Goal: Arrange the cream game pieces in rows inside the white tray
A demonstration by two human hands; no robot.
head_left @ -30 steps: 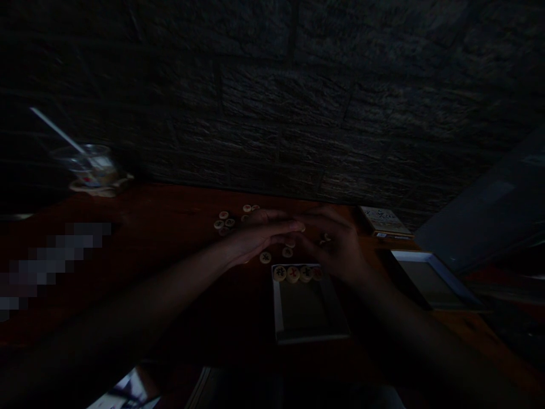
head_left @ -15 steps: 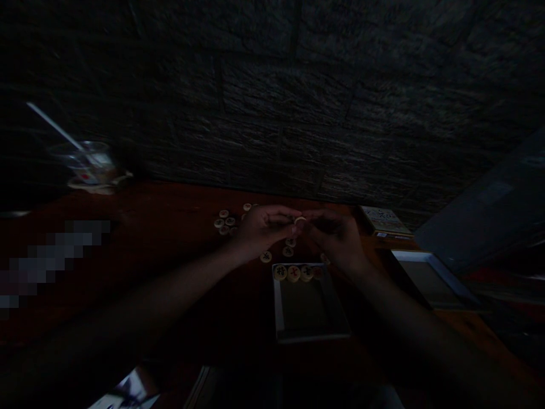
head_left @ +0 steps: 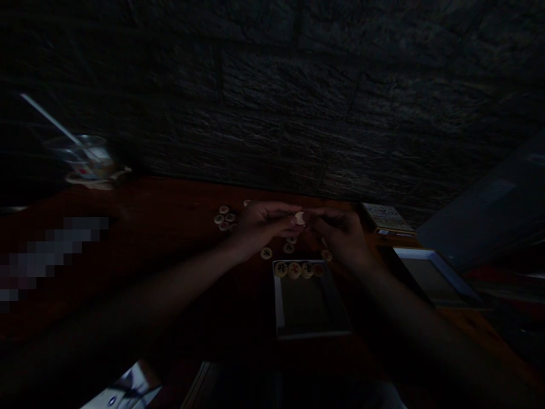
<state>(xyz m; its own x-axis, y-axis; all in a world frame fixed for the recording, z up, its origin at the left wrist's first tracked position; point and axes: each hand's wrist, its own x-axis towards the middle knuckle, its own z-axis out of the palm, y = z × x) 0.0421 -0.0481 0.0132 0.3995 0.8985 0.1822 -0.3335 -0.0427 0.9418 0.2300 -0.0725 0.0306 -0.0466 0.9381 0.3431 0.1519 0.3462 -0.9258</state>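
Hands pinching: left hand (head_left: pixel 264 222) and right hand (head_left: pixel 340 234) meet at fingertips, round game piece (head_left: pixel 300 218) held between them, above dark wood table (head_left: pixel 179 209). Loose pieces (head_left: pixel 224 218) lie left; four pieces (head_left: pixel 293 270) line white-rimmed tray (head_left: pixel 277 301). Dark stone wall (head_left: pixel 272 113) behind.

Behind the tray (head_left: pixel 276 301): rough, stone-textured wall (head_left: pixel 272 113); beneath the tray: dark reddish wood tabletop (head_left: pixel 170 196), faintly glossy; along the tray's edge: smooth, pale, wood-like xiangqi discs (head_left: pixel 293 270).

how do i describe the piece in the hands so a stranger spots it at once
On the dark wooden table, find the white-rimmed tray. Just above it the left hand and right hand meet. The round cream xiangqi piece between their fingertips is the only one held above the table, the rest lying flat.
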